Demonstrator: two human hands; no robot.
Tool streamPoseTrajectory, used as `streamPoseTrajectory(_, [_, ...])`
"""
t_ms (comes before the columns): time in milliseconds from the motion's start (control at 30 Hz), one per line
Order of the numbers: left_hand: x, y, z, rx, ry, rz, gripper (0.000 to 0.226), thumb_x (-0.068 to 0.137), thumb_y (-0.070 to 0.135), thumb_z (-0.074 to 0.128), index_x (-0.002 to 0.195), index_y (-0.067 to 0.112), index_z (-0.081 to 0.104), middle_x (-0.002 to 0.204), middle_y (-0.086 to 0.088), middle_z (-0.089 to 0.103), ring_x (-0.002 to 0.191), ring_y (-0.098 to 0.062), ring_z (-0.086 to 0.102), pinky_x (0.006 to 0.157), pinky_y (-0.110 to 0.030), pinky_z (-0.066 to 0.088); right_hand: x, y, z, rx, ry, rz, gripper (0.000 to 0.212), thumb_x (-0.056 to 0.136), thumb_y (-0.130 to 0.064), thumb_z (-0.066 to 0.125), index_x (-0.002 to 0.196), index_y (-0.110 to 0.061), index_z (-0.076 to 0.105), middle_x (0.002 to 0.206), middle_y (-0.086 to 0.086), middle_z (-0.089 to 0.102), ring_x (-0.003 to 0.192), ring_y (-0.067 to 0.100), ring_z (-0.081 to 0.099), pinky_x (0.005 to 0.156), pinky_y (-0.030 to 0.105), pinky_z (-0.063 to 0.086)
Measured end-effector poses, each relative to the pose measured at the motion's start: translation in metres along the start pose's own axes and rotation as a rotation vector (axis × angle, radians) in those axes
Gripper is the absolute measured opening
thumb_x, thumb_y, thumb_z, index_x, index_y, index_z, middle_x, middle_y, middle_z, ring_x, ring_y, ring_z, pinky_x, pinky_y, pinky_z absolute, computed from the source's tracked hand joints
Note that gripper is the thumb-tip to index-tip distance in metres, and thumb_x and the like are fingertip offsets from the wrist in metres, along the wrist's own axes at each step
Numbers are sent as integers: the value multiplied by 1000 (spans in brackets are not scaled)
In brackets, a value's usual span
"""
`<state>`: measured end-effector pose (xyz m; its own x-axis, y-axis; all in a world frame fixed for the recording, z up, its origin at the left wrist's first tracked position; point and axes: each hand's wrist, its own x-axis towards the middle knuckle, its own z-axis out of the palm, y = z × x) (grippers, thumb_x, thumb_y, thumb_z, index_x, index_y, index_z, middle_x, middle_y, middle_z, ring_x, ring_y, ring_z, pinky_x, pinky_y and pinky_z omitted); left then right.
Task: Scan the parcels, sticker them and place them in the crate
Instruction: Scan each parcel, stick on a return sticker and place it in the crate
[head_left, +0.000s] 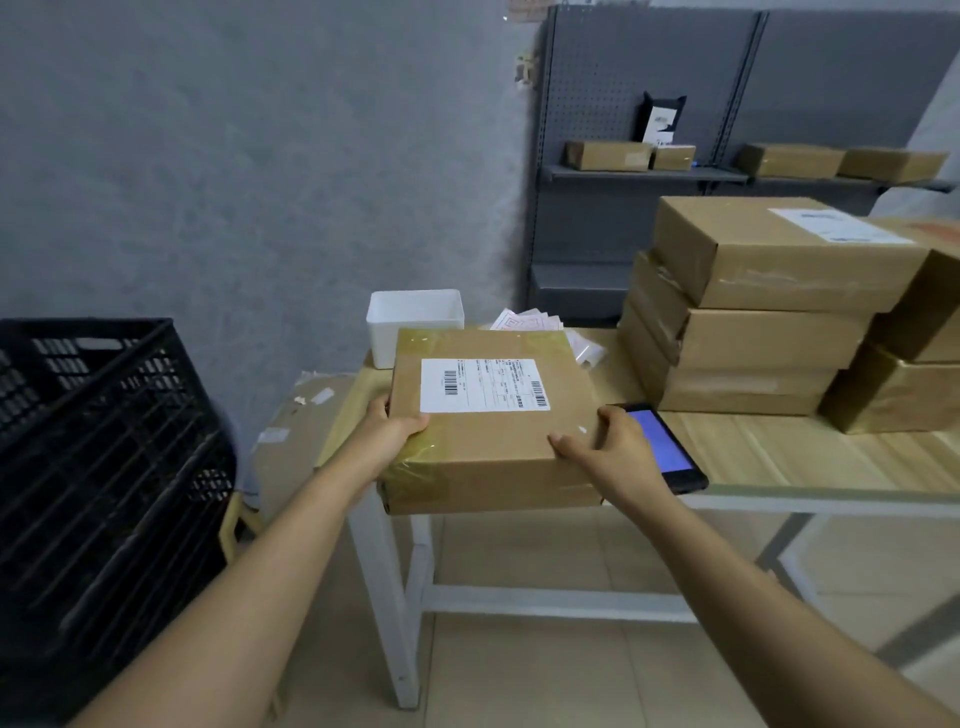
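You get one view only, head-worn, wide-angle, looking forward and down. Your forearms run in from the bottom edge. The table (779, 452) corner sits close at centre, the crate (104, 441) near left, the shelves (675, 176) farther back right.

Light wood worktop (779, 452) on white frame. Carried on it: white tub (415, 325) at back-left corner, pink/white paper slips (530, 319) beside tub, dark handheld w/ lit blue screen (662, 447) at front edge, stacked brown boxes (753, 312) to the right, w/ a 2nd stack (914, 364) behind. Labelled parcel (488, 415) is seen over front-left corner; contact w/ worktop can't be told. Wall shelf (644, 175) at rear is loaded w/ small brown boxes (608, 155)
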<state>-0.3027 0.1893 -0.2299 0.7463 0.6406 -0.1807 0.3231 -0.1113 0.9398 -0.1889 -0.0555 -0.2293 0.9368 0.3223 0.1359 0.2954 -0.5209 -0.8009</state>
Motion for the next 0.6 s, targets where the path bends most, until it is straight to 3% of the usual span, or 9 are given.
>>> streamPoseTrajectory(133, [13, -8, 2, -13, -39, -34, 61, 92, 26, 62, 145, 25, 32, 111, 12, 58, 87, -4, 57, 79, -27, 44, 5, 6, 11, -44, -24, 11, 66, 74, -45, 76, 123, -9, 51, 114, 3, 53, 91, 15, 51, 78, 31, 47])
streamPoseTrajectory(300, [29, -12, 1, 17, -93, -77, 58, 95, 28, 56, 146, 30, 30, 131, 4, 54, 95, -9, 57, 84, -32, 45, 20, 11, 18, -50, -47, -10, 67, 74, -50, 73, 123, -11, 50, 114, 3, 55, 99, 19, 56, 85, 38, 52])
streamPoseTrajectory(400, [38, -12, -1, 34, -71, -139, 60, 92, 37, 58, 145, 30, 31, 119, 7, 57, 92, -10, 59, 81, -33, 49, 35, 21, 11, -31, -57, -9, 51, 87, -49, 57, 120, -11, 53, 113, 5, 53, 104, 23, 53, 89, 41, 47])
streamPoseTrajectory(467, [40, -10, 1, 81, -29, -155, 61, 91, 44, 56, 145, 28, 31, 116, 8, 58, 85, -9, 58, 73, -29, 49, 46, 35, 1, -99, 7, 12, 34, 92, -36, 50, 113, -9, 54, 111, 12, 51, 107, 29, 47, 90, 39, 41])
streamPoseTrajectory(533, [42, -8, 4, 188, 52, -151, 64, 93, 49, 48, 148, 24, 25, 130, 4, 53, 87, -11, 55, 69, -26, 42, 56, 55, -12, -337, 23, 98, 44, 89, -30, 54, 126, -6, 48, 125, 17, 47, 117, 34, 40, 97, 40, 34])
streamPoseTrajectory(600, [47, -7, 7, 301, 127, -135, 66, 95, 50, 43, 150, 21, 22, 145, -3, 43, 113, -22, 52, 79, -29, 36, 63, 74, -22, -527, -53, 185, 72, 82, -41, 63, 138, -6, 36, 136, 17, 39, 125, 35, 34, 102, 40, 31])
